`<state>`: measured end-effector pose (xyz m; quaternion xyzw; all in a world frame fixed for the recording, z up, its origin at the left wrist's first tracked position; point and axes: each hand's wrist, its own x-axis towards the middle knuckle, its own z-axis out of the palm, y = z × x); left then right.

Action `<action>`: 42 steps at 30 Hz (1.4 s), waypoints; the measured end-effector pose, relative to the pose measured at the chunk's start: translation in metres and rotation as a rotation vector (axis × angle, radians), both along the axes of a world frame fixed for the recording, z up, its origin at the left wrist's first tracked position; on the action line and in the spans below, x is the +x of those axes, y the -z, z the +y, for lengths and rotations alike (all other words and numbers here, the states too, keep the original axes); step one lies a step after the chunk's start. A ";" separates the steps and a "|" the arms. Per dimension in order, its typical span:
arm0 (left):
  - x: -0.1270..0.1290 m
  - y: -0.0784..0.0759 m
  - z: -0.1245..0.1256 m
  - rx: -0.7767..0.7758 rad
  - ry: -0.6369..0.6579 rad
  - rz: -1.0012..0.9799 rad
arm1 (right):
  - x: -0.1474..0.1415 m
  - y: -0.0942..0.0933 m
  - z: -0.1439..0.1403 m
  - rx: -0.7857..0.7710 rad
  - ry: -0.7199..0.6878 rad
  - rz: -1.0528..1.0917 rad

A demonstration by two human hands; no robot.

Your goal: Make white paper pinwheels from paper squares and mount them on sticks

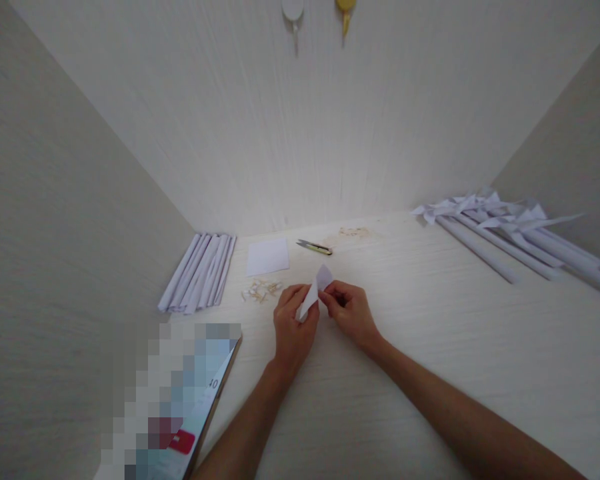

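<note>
A small piece of white paper, bent along a fold, stands up between my two hands. My left hand is closed on its left and lower side, thumb in front. From the right, my right hand pinches the paper's edge with thumb and fingertips. Just beyond the left hand lies a small heap of short white and tan bits. Behind the hands are thread snips with yellowish handles and a flat stack of white paper squares.
Rolled white paper tubes lie side by side at left. More tubes with pointed paper ends lie at right. Tan scraps sit by the back wall. A partly blurred screen device is at front left. Two hooks hang on the wall.
</note>
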<state>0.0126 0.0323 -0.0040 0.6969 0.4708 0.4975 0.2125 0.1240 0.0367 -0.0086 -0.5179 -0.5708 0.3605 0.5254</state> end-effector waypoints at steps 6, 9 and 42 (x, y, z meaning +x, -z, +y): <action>0.001 0.000 0.000 -0.018 0.008 0.024 | -0.001 -0.001 -0.002 0.009 0.028 -0.056; 0.001 0.000 0.000 0.001 -0.004 0.040 | 0.001 0.000 0.004 -0.179 -0.140 0.190; -0.001 0.004 0.007 -0.162 0.078 -0.127 | 0.002 0.005 0.006 -0.063 -0.061 -0.004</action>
